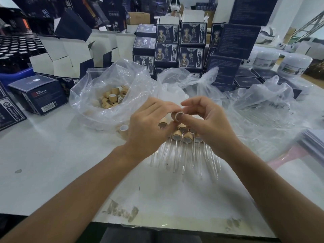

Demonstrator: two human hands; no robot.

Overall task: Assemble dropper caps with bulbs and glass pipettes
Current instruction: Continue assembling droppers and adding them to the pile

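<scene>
My left hand (150,125) and my right hand (208,120) meet above the middle of the table, both pinching one tan wooden dropper cap (176,116) whose white-lined opening faces me. Under my hands lies a heap of assembled droppers (182,137), tan caps at the top and glass pipettes (175,160) pointing toward me. One loose cap (123,128) lies on the table left of my left hand. Left of my hands, a clear plastic bag (91,106) holds several loose tan caps (112,98).
A second clear bag (177,81) with white contents sits behind my hands, and a third (263,109) with glass pipettes lies at the right. Dark blue printed boxes (191,48) stack behind, open cartons (66,55) at the left, white jars (294,64) at the far right.
</scene>
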